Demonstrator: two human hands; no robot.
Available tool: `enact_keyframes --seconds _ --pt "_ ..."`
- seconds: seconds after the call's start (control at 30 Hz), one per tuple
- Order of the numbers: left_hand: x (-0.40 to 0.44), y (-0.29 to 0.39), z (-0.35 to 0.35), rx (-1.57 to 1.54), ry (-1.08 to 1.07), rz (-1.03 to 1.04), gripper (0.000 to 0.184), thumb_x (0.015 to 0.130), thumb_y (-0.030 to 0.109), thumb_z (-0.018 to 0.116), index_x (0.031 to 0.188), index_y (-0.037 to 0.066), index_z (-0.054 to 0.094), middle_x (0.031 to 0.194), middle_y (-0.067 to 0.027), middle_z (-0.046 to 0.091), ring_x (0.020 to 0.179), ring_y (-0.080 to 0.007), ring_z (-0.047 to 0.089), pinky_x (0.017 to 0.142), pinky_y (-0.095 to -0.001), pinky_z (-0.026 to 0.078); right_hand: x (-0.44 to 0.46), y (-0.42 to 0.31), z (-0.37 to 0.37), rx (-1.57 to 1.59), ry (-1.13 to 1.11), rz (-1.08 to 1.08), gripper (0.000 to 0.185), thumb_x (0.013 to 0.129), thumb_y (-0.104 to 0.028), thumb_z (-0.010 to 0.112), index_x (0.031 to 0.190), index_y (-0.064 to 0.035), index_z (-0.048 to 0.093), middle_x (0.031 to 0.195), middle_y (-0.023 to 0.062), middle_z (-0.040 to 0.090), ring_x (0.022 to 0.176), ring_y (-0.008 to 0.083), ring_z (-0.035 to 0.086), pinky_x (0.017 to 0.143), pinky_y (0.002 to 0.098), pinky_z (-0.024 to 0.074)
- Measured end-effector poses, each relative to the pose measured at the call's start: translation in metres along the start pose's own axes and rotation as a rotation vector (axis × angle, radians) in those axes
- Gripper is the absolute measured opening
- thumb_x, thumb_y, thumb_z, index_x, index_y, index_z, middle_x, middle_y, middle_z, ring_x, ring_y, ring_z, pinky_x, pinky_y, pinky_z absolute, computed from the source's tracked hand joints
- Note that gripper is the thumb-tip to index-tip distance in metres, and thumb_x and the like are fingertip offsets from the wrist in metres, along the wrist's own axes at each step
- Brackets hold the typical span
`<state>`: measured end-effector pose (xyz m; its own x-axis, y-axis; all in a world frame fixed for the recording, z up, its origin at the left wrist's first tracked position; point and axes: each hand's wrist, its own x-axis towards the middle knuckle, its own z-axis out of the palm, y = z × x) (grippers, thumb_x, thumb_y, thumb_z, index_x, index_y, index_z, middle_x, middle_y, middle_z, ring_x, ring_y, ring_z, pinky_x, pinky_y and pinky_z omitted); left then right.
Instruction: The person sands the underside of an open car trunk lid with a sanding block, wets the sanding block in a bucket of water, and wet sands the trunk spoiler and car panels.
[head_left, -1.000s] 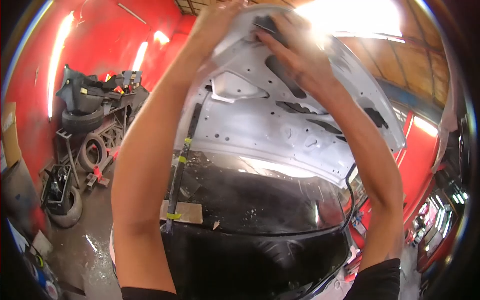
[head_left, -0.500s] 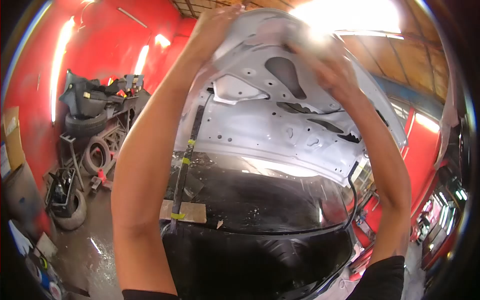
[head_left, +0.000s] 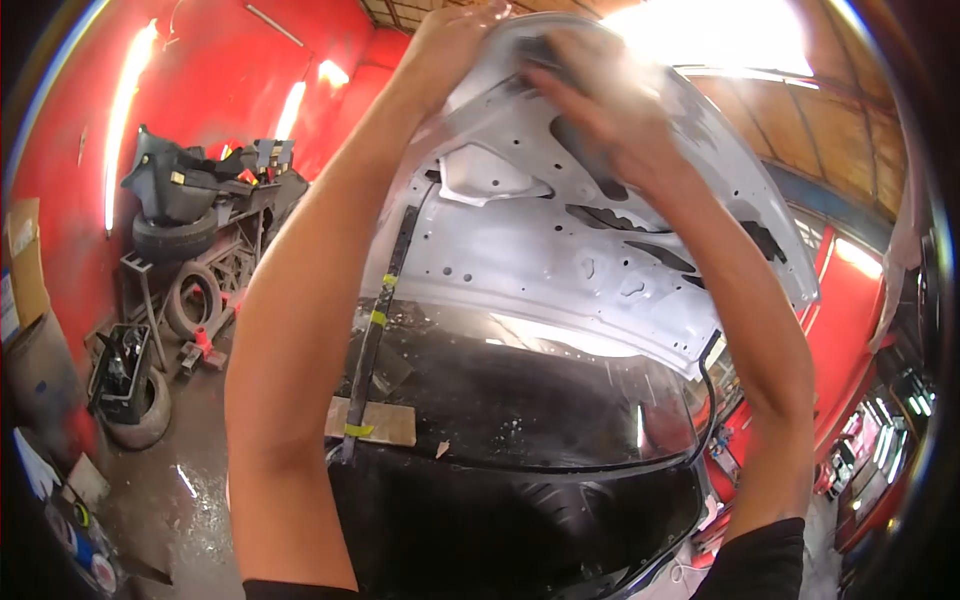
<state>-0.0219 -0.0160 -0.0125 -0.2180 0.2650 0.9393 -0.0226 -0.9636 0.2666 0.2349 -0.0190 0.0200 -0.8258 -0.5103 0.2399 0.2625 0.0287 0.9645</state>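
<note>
A raised light-grey car trunk lid (head_left: 500, 235) fills the upper middle, its inner face toward me, with holes and darker grey patches. My left hand (head_left: 455, 45) is closed on its upper left edge, its fingertips mostly hidden over the rim. Against the upper part of the lid, my right hand (head_left: 600, 95) is closed on a dark grey pad (head_left: 538, 50); motion blurs the hand, and the pad's exact kind is unclear. A dark prop stick (head_left: 370, 350) with yellow-green tape stands under the lid's left side.
Below the lid are the dark rear window (head_left: 550, 400) and a black opening (head_left: 480, 530). A flat board (head_left: 390, 424) lies by the stick's foot. Tires (head_left: 193, 300) and dark car parts (head_left: 175, 185) are piled along the red wall (head_left: 60, 120) at left.
My right hand has swept left with the dark pad along the upper part of the lid. My left hand stays on the edge; the view has shifted slightly.
</note>
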Motion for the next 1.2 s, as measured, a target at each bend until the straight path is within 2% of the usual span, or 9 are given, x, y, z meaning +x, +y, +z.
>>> enact_keyframes --seconds 0.1,0.23,0.43,0.57,0.73,0.87,1.0,1.1,1.2 --pt "0.006 -0.007 0.010 0.011 -0.038 -0.002 0.034 0.106 0.027 0.056 0.116 -0.001 0.074 0.106 -0.0038 0.075 0.094 -0.0176 0.064 0.082 -0.0318 0.051 0.020 0.003 -0.006 -0.040 -0.098 -0.110 0.048 0.090 -0.011 0.064 0.138 -0.0087 0.063 0.147 0.0187 0.054 0.135 0.0379 0.052 0.114 0.0473 0.0438" --pt "-0.007 0.000 0.003 0.177 0.023 0.149 0.036 0.107 0.028 0.055 0.116 0.000 0.076 0.098 -0.0042 0.074 0.089 -0.0138 0.062 0.078 -0.0307 0.050 0.004 0.012 -0.036 0.521 -0.204 0.301 0.046 0.088 -0.007 0.064 0.134 -0.0083 0.066 0.145 0.0185 0.056 0.134 0.0375 0.051 0.113 0.0470 0.0434" --pt "-0.018 0.026 0.020 0.170 -0.012 -0.025 0.040 0.108 0.030 0.054 0.117 -0.001 0.076 0.094 -0.0048 0.074 0.083 -0.0112 0.062 0.075 -0.0294 0.049 0.016 0.001 -0.011 -0.036 -0.092 -0.091 0.050 0.088 -0.011 0.066 0.137 -0.0099 0.065 0.141 0.0147 0.060 0.134 0.0364 0.052 0.111 0.0452 0.0445" --pt "-0.012 0.012 0.001 0.217 -0.029 0.107 0.040 0.109 0.030 0.053 0.120 -0.002 0.074 0.099 -0.0064 0.075 0.089 -0.0134 0.064 0.082 -0.0316 0.050 0.022 -0.006 -0.056 0.843 -0.296 0.790 0.042 0.088 -0.014 0.065 0.130 -0.0086 0.068 0.137 0.0149 0.062 0.132 0.0347 0.053 0.112 0.0432 0.0424" --pt "-0.007 0.009 0.016 0.115 -0.063 0.016 0.038 0.110 0.028 0.052 0.120 -0.002 0.074 0.107 -0.0083 0.076 0.097 -0.0162 0.065 0.090 -0.0339 0.051 0.028 -0.015 0.014 -0.097 -0.212 -0.126 0.039 0.098 -0.026 0.062 0.132 -0.0069 0.066 0.137 0.0146 0.061 0.134 0.0325 0.053 0.111 0.0437 0.0411" --pt "-0.014 0.021 0.015 0.020 -0.107 -0.013 0.038 0.109 0.029 0.054 0.118 -0.002 0.074 0.107 -0.0077 0.076 0.098 -0.0167 0.066 0.088 -0.0346 0.053 -0.008 0.007 -0.011 0.147 -0.001 0.039 0.036 0.086 -0.016 0.066 0.120 -0.0035 0.072 0.134 0.0188 0.060 0.128 0.0329 0.054 0.109 0.0431 0.0428" --pt "0.040 -0.055 -0.012 0.315 -0.192 0.661 0.039 0.110 0.032 0.054 0.113 0.000 0.076 0.100 -0.0059 0.074 0.088 -0.0153 0.064 0.078 -0.0325 0.051 -0.011 0.001 0.001 0.051 0.023 -0.028 0.037 0.087 -0.015 0.067 0.122 -0.0036 0.071 0.138 0.0204 0.057 0.131 0.0348 0.052 0.112 0.0437 0.0414" --pt "-0.010 0.014 0.015 0.061 -0.014 -0.085 0.037 0.111 0.029 0.052 0.112 0.001 0.077 0.098 -0.0052 0.074 0.085 -0.0144 0.063 0.076 -0.0318 0.050 0.017 -0.007 0.007 0.000 -0.040 -0.112 0.033 0.091 -0.014 0.066 0.122 -0.0034 0.070 0.139 0.0205 0.056 0.135 0.0380 0.049 0.114 0.0470 0.0404" --pt "-0.017 0.021 0.018 0.054 -0.005 -0.037 0.036 0.110 0.029 0.055 0.112 0.001 0.077 0.095 -0.0046 0.074 0.081 -0.0134 0.062 0.074 -0.0318 0.050 -0.004 0.001 -0.020 0.367 -0.044 0.208 0.033 0.087 -0.014 0.066 0.118 -0.0033 0.071 0.135 0.0191 0.058 0.128 0.0342 0.053 0.110 0.0455 0.0429"
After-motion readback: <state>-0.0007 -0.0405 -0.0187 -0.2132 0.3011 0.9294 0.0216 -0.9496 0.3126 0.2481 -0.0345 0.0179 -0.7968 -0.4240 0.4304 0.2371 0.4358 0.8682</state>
